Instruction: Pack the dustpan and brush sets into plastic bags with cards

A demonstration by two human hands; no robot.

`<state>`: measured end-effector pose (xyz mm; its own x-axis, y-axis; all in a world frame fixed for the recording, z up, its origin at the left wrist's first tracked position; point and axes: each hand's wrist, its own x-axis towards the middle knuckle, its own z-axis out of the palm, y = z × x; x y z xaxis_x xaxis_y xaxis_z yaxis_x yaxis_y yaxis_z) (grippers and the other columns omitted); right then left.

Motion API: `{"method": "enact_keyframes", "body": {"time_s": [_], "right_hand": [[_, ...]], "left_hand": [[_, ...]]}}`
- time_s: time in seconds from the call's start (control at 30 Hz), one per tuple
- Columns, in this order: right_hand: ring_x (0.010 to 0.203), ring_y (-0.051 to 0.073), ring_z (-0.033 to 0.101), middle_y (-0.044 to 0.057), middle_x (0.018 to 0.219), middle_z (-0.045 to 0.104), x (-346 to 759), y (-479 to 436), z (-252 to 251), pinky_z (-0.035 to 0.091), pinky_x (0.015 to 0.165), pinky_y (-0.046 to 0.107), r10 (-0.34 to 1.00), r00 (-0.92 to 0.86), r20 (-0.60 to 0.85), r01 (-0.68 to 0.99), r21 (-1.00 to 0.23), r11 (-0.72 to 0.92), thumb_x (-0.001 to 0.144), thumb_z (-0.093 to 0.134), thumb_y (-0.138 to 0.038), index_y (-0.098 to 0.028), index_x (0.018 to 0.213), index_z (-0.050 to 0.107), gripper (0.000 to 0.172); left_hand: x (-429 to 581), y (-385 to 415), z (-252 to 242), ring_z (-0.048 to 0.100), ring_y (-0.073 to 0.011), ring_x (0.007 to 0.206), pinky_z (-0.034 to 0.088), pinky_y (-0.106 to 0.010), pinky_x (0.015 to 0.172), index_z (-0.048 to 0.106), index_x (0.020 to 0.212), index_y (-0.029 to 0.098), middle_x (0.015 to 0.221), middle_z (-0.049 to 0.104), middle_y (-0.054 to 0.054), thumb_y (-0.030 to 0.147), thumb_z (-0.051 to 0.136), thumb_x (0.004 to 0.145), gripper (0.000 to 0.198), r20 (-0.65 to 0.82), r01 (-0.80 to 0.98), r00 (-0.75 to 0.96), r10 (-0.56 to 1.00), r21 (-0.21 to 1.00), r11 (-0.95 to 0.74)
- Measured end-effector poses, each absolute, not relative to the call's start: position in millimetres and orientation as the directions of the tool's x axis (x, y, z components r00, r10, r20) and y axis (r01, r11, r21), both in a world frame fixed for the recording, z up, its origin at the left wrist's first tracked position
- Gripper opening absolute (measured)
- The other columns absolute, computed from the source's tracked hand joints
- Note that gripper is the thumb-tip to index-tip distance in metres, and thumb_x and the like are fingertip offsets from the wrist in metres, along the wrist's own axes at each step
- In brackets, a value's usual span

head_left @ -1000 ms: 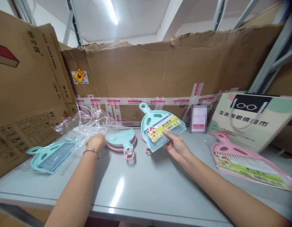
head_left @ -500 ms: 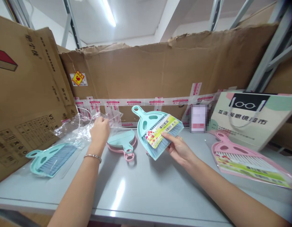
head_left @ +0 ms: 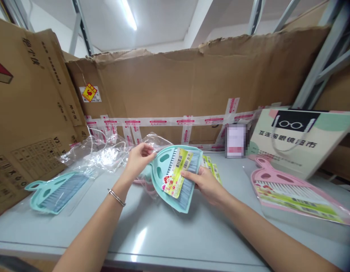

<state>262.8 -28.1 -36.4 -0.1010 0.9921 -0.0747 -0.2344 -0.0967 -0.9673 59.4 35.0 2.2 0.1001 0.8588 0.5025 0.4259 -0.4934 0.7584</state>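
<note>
My right hand (head_left: pixel 205 181) grips a light-blue dustpan (head_left: pixel 159 170) by its wide edge, thumb on the front. Its brush (head_left: pixel 187 192) with grey-blue bristles is nested in it, under a yellow-green printed card (head_left: pixel 177 172). My left hand (head_left: pixel 141 156) is closed at the handle end, its fingers pinching a clear plastic bag (head_left: pixel 158 139). The bag spreads behind the dustpan, and film shows below its lower edge. Partly hidden behind them lie a pink handled piece (head_left: pixel 143 184) and several more printed cards (head_left: pixel 214 170).
A bagged blue dustpan set (head_left: pixel 61 192) lies left, beside crumpled clear bags (head_left: pixel 107 155). At right are a bagged pink dustpan set (head_left: pixel 293 192) and a paper carrier bag (head_left: pixel 290 143). Large cardboard boxes (head_left: pixel 163 87) wall the back and left of the grey table (head_left: pixel 163 241).
My left hand has moved right from the crumpled bags, bringing a clear bag to the dustpan. My right hand has lowered and tilted the dustpan, bringing its handle toward my left hand.
</note>
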Motion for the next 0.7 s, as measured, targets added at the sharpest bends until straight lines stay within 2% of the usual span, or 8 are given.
{"method": "enact_keyframes", "body": {"time_s": [0.07, 0.13, 0.23, 0.37, 0.53, 0.6, 0.7], "right_hand": [[0.075, 0.021, 0.067, 0.005, 0.084, 0.073, 254.2, -30.7, -39.8, 0.053, 0.070, 0.033, 0.991, -0.110, -0.071, -0.309, -0.945, -0.102, 0.055, 0.078, -0.033, -0.017, 0.088, 0.068, 0.038], [0.072, 0.020, 0.067, 0.004, 0.081, 0.073, 247.1, -31.3, -44.3, 0.053, 0.067, 0.032, 0.993, -0.100, -0.064, -0.385, -0.918, -0.098, 0.054, 0.079, -0.032, -0.017, 0.087, 0.067, 0.038], [0.073, 0.020, 0.067, 0.002, 0.078, 0.072, 241.4, -29.4, -50.5, 0.053, 0.064, 0.030, 0.997, -0.053, -0.061, -0.477, -0.875, -0.079, 0.052, 0.079, -0.030, -0.019, 0.082, 0.068, 0.034], [0.079, 0.021, 0.067, 0.002, 0.078, 0.072, 240.2, -29.1, -52.4, 0.054, 0.068, 0.031, 0.994, -0.083, -0.075, -0.534, -0.839, -0.108, 0.051, 0.079, -0.025, -0.020, 0.082, 0.068, 0.033], [0.071, 0.020, 0.067, 0.004, 0.075, 0.072, 239.0, -32.5, -50.9, 0.055, 0.067, 0.032, 0.978, -0.145, -0.152, -0.587, -0.782, -0.209, 0.055, 0.076, -0.020, -0.016, 0.083, 0.066, 0.030], [0.069, 0.018, 0.067, 0.004, 0.076, 0.072, 238.8, -32.3, -51.1, 0.055, 0.067, 0.030, 0.977, -0.149, -0.155, -0.622, -0.753, -0.215, 0.057, 0.075, -0.017, -0.015, 0.084, 0.065, 0.029], [0.066, 0.015, 0.067, 0.002, 0.077, 0.072, 240.1, -29.9, -50.9, 0.055, 0.064, 0.025, 0.986, -0.107, -0.128, -0.684, -0.710, -0.167, 0.060, 0.073, -0.013, -0.016, 0.087, 0.064, 0.029]], "left_hand": [[75.2, 24.5, -1.1, 0.055, -0.0123, 0.066, 0.044, -0.024, 0.060, 0.058, 0.080, 0.017, 0.072, 0.058, -0.001, 0.023, 0.060, 0.072, 0.011, 0.573, 0.457, 0.203, 0.794, 0.662, -0.594], [89.7, 13.9, -6.0, 0.054, -0.0121, 0.068, 0.044, -0.024, 0.061, 0.058, 0.082, 0.018, 0.074, 0.057, -0.001, 0.019, 0.056, 0.075, 0.007, 0.647, 0.513, 0.302, 0.700, 0.509, -0.691], [104.6, 2.0, -12.3, 0.053, -0.0118, 0.070, 0.044, -0.024, 0.063, 0.059, 0.085, 0.019, 0.078, 0.055, -0.001, 0.015, 0.051, 0.080, 0.010, 0.714, 0.511, 0.401, 0.574, 0.346, -0.787], [109.7, -4.6, -11.4, 0.053, -0.0111, 0.069, 0.045, -0.023, 0.062, 0.059, 0.083, 0.019, 0.078, 0.056, -0.001, 0.014, 0.049, 0.083, 0.011, 0.803, 0.499, 0.305, 0.512, 0.323, -0.804], [104.6, -2.3, -6.1, 0.054, -0.0114, 0.070, 0.043, -0.022, 0.060, 0.059, 0.084, 0.019, 0.079, 0.058, -0.001, 0.014, 0.051, 0.083, 0.010, 0.828, 0.549, 0.216, 0.517, 0.335, -0.766], [103.1, -0.9, -7.1, 0.056, -0.0130, 0.073, 0.044, -0.025, 0.064, 0.060, 0.087, 0.019, 0.080, 0.061, -0.002, 0.016, 0.049, 0.084, 0.012, 0.818, 0.579, 0.288, 0.499, 0.266, -0.771], [102.2, -2.7, -8.6, 0.060, -0.0168, 0.081, 0.043, -0.032, 0.076, 0.059, 0.098, 0.021, 0.086, 0.066, -0.003, 0.019, 0.048, 0.086, 0.016, 0.715, 0.562, 0.551, 0.431, 0.064, -0.825]]}}
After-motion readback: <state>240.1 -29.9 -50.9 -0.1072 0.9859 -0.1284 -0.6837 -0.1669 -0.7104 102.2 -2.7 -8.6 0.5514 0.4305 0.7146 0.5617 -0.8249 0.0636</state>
